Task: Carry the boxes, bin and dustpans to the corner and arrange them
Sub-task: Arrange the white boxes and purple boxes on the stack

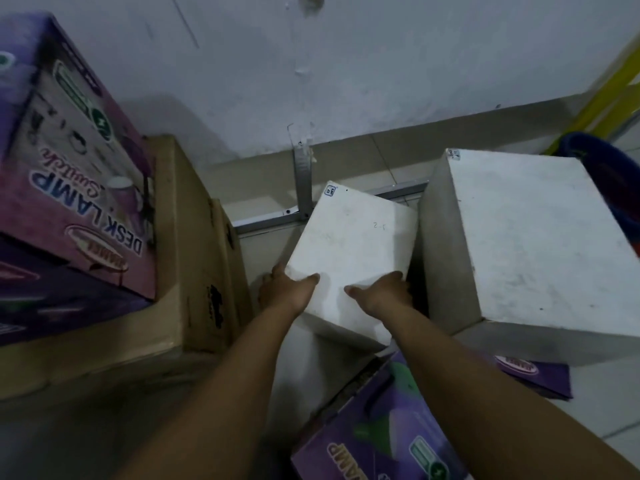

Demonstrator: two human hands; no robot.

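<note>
**What the corner view leaves unseen**

The fingers of the left hand [287, 289] wrap past the left side of the small white box [349, 258], so only the thumb shows on top; the right hand [384, 292] hides its fingers between that box and the large white box [526, 244]. The small box's underside is out of sight, so whether it rests on the floor cannot be told. The purple lamp box [69, 168] far left is blurred and cut by the edge. A second purple box [377, 434] runs off the bottom. A blue object [602, 164], perhaps a bin, is mostly hidden behind the large box.
</note>
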